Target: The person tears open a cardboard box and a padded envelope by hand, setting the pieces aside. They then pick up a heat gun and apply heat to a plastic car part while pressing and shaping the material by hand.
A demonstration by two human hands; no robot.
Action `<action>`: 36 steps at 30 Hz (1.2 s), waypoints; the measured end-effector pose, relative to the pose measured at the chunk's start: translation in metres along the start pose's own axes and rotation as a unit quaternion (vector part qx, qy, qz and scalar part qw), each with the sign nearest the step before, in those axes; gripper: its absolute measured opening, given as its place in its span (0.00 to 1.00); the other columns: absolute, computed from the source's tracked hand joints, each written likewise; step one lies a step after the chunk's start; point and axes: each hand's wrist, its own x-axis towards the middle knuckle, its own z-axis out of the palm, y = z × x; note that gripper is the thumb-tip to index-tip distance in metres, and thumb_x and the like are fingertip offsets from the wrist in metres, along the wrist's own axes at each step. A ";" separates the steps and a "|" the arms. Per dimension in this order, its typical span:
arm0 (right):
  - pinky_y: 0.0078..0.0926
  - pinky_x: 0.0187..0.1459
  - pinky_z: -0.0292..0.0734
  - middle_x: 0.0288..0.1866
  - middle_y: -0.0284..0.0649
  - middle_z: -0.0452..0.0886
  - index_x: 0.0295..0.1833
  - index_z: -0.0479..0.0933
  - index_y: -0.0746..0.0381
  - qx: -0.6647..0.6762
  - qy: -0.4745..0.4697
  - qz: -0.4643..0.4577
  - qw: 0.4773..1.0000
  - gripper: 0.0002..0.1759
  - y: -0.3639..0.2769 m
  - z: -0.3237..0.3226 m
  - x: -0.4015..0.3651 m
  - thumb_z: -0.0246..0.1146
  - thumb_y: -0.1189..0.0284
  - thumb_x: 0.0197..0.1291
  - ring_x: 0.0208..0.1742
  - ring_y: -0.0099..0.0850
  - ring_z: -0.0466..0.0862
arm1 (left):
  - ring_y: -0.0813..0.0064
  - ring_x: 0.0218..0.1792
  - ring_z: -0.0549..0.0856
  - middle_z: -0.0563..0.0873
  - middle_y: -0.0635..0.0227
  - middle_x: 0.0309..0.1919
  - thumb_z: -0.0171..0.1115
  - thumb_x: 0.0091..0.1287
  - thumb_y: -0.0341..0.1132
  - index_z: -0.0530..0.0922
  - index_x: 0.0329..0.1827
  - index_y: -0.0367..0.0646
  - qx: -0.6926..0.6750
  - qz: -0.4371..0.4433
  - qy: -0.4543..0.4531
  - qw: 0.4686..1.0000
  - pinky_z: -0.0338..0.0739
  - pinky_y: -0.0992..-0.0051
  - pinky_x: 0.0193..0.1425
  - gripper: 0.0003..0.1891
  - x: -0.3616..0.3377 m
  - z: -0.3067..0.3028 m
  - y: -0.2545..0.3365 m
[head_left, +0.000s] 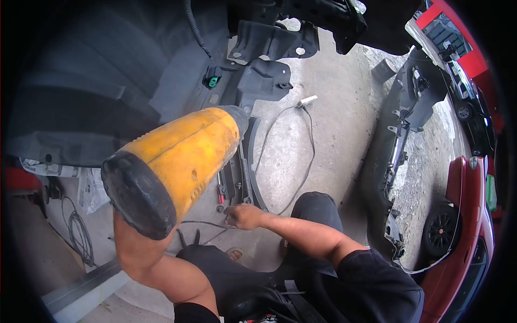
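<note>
One yellow tool hid left fingers, state untellable, forearm likely bearing weight; right hand curled near cable, hold unclear.

- Big yellow power tool up front, left arm behind it, hand hidden!
- Right hand low, fingers curled, beside a dark cord.
- Off right, a bumper, then a red car!
</note>
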 end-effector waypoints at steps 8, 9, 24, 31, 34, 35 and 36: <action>0.47 0.55 0.74 0.42 0.59 0.83 0.59 0.75 0.66 0.007 -0.007 -0.004 1.000 0.27 0.000 0.000 0.000 0.59 0.55 0.65 0.51 0.55 0.82 | 0.67 0.50 0.84 0.85 0.58 0.49 0.70 0.58 0.23 0.77 0.55 0.33 0.037 0.115 -0.003 0.993 0.75 0.69 0.57 0.21 0.018 0.021 0.008; 0.47 0.55 0.74 0.42 0.59 0.83 0.58 0.75 0.66 0.010 -0.005 -0.005 1.000 0.27 0.001 0.001 0.000 0.60 0.55 0.65 0.51 0.54 0.82 | 0.66 0.50 0.85 0.86 0.58 0.49 0.71 0.58 0.24 0.77 0.55 0.34 0.059 0.130 0.010 0.990 0.76 0.69 0.57 0.21 0.022 0.027 0.011; 0.46 0.57 0.73 0.46 0.57 0.83 0.59 0.74 0.64 0.010 -0.036 0.018 0.999 0.25 -0.010 -0.006 0.001 0.60 0.56 0.64 0.54 0.53 0.81 | 0.50 0.47 0.85 0.84 0.56 0.44 0.70 0.54 0.34 0.77 0.54 0.42 0.085 0.042 0.002 0.996 0.80 0.58 0.51 0.23 0.060 0.104 0.032; 0.48 0.57 0.73 0.46 0.59 0.83 0.59 0.74 0.64 0.022 0.003 0.010 1.000 0.25 -0.007 -0.001 0.001 0.60 0.56 0.65 0.54 0.54 0.81 | 0.50 0.48 0.85 0.83 0.57 0.50 0.70 0.56 0.35 0.74 0.60 0.44 0.120 0.040 0.002 0.992 0.80 0.56 0.53 0.27 0.061 0.113 0.037; 0.48 0.57 0.73 0.45 0.59 0.83 0.58 0.74 0.63 0.022 -0.006 -0.001 1.000 0.25 -0.005 -0.001 0.001 0.60 0.56 0.65 0.54 0.55 0.81 | 0.50 0.49 0.85 0.83 0.57 0.50 0.70 0.55 0.35 0.73 0.61 0.44 0.111 0.048 0.004 0.993 0.81 0.56 0.53 0.28 0.061 0.110 0.037; 0.48 0.57 0.73 0.45 0.59 0.83 0.59 0.74 0.63 0.020 -0.013 0.005 1.000 0.25 -0.006 -0.004 0.000 0.60 0.56 0.65 0.54 0.55 0.81 | 0.50 0.49 0.85 0.83 0.57 0.50 0.70 0.55 0.35 0.73 0.61 0.44 0.111 0.048 0.004 0.993 0.81 0.56 0.53 0.28 0.061 0.110 0.037; 0.47 0.57 0.73 0.45 0.59 0.83 0.59 0.74 0.63 0.017 -0.020 0.010 1.000 0.25 -0.007 -0.005 0.000 0.60 0.56 0.64 0.54 0.55 0.81 | 0.50 0.49 0.85 0.83 0.57 0.50 0.70 0.55 0.34 0.73 0.61 0.44 0.109 0.057 0.000 0.992 0.81 0.56 0.53 0.28 0.060 0.109 0.037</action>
